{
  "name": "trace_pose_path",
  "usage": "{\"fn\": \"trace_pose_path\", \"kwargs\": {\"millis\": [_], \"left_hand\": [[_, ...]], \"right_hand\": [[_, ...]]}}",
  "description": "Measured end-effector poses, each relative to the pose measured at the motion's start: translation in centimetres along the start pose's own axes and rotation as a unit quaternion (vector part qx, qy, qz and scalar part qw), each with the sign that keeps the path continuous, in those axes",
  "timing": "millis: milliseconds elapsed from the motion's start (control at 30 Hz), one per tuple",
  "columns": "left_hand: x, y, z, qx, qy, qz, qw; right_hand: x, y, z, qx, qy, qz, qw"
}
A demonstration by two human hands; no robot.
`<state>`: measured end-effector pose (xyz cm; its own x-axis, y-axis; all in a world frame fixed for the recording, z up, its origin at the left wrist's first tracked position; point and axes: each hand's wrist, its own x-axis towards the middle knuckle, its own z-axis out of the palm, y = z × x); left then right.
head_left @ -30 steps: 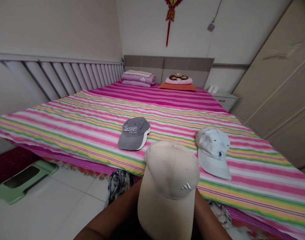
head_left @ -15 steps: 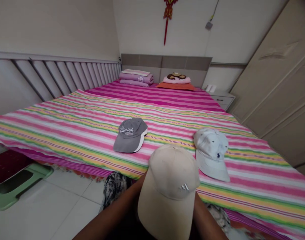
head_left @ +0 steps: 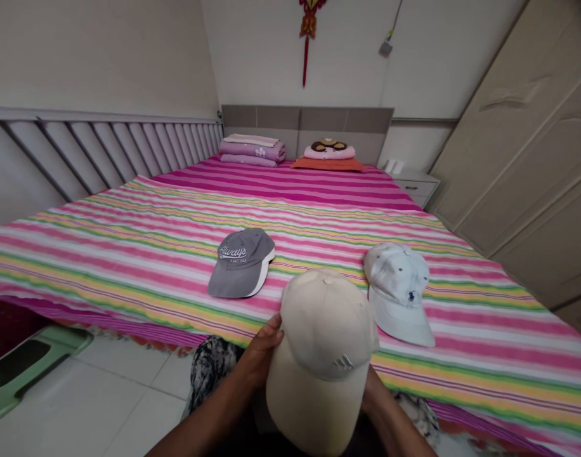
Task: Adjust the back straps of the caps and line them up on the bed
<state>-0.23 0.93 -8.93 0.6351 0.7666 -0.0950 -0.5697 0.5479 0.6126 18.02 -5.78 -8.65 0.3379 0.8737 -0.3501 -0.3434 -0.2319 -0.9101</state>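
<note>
I hold a beige cap [head_left: 319,349] with a small striped logo in front of me, brim toward me. My left hand [head_left: 262,349] grips its left side, fingers curled on the crown. My right hand [head_left: 373,397] is mostly hidden behind the cap's right side and appears to hold it. On the striped bed [head_left: 129,254] beyond lie a grey cap [head_left: 240,261] with white lettering and a pale blue-white cap [head_left: 399,289].
Folded purple bedding [head_left: 252,150] and a pillow stack [head_left: 328,155] sit at the headboard. A slatted rail [head_left: 104,146] runs along the left wall. A green stool [head_left: 28,365] stands on the tiled floor at left. A wardrobe [head_left: 523,146] and nightstand [head_left: 414,184] are on the right.
The beige cap has moved slightly forward and up; my left hand's fingers now show on its side. My view has shifted a little to the right.
</note>
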Motion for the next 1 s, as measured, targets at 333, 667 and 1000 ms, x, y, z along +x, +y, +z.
{"fn": "trace_pose_path", "kwargs": {"millis": [333,667,1000], "left_hand": [[6.3,1.7,0.4,0.016,0.041,0.035,0.998],[15.6,1.2,0.4,0.116,0.119,0.069,0.984],[15.9,-0.9,-0.3,0.183,0.155,0.081,0.967]], "right_hand": [[0.1,-1.5,-2.3,0.102,-0.162,0.021,0.981],[8.5,-3.2,-1.4,0.066,0.080,-0.093,0.990],[9.5,-0.8,-1.8,0.036,0.155,-0.098,0.982]]}}
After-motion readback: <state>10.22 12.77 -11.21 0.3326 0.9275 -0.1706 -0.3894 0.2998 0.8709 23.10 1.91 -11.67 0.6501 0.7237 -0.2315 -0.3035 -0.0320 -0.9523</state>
